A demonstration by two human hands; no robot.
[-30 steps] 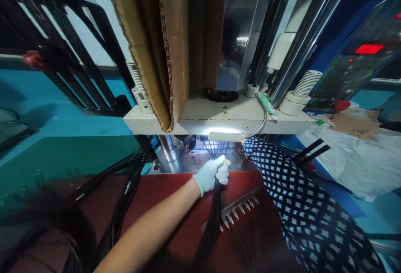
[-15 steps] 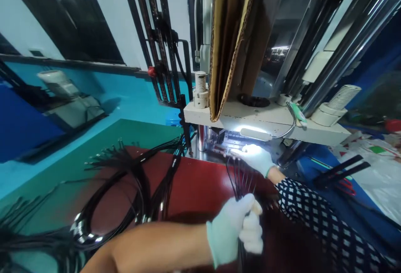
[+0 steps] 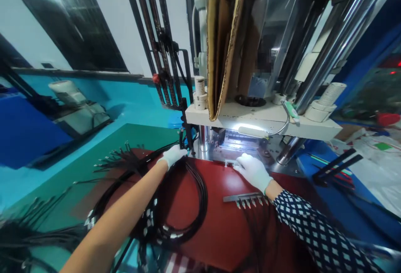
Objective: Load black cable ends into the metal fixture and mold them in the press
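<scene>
My left hand [image 3: 173, 156], in a white glove, reaches to the far edge of the red work surface. Its fingers are closed around black cables [image 3: 197, 177] beside the machine's left post, though the fingertips are partly hidden. My right hand [image 3: 253, 172], also gloved, is at the press's front edge, thumb and fingers pinching a small pale strip [image 3: 230, 163]. Nearer to me lies a grey bar [image 3: 233, 198] with several metal-tipped cable ends [image 3: 252, 203] along it; their black cables trail toward me.
A lit press bed [image 3: 241, 141] sits under a cream plate [image 3: 260, 118] between metal posts. Folded cardboard [image 3: 216, 56] hangs above. Coiled black cables [image 3: 181, 233] and more cable ends [image 3: 115, 158] lie left. Tools [image 3: 338, 173] rest on a blue surface at right.
My left hand has let go of the near cable bundle and moved far left to other cables. My right hand has drawn back from the press bed. The grey bar with cable ends now lies in view.
</scene>
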